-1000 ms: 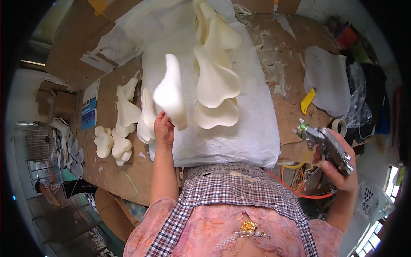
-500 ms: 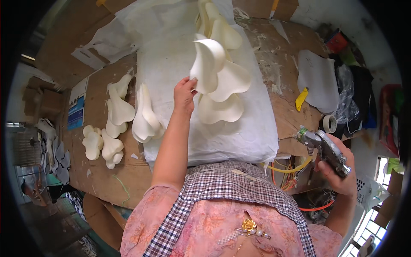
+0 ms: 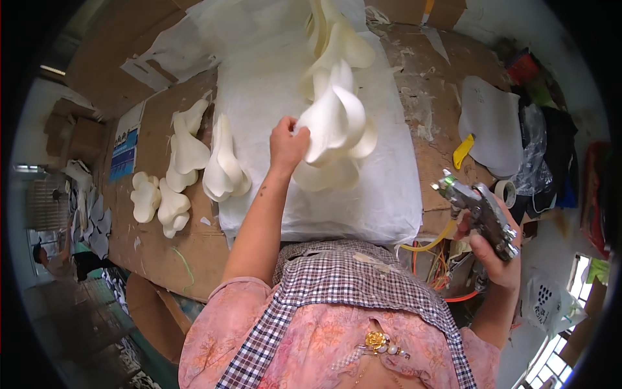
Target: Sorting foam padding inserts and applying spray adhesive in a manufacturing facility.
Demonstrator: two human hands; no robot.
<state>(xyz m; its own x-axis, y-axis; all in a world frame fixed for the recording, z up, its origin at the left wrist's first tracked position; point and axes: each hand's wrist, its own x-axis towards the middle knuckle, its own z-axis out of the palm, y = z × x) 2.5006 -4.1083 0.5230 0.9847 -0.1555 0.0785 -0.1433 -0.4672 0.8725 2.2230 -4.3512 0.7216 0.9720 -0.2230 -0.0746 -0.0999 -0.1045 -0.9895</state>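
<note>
My left hand (image 3: 287,148) pinches the edge of a curved, lobed white foam piece (image 3: 327,123), held up over the white-covered board. Beneath it lies a similar foam piece (image 3: 327,176), partly hidden. My right hand (image 3: 497,249) grips a metal spray gun (image 3: 484,217) by its handle, off the board's right edge, its nozzle pointing up and left. A yellow hose (image 3: 433,241) runs near the gun. Farther back, a stack of cream foam pieces (image 3: 346,48) lies on the white sheet (image 3: 259,84).
Several foam pieces (image 3: 191,152) lie in clusters on the brown cardboard (image 3: 155,253) at left. To the right are a yellow-handled cutter (image 3: 462,152), a grey-white sheet (image 3: 491,123), a tape roll (image 3: 505,192) and clear plastic (image 3: 532,149). An orange hose (image 3: 461,298) hangs below.
My left hand has turned the foam piece and brought it slightly lower. The spray gun in my right hand has shifted a little left, its nozzle tilting farther upward.
</note>
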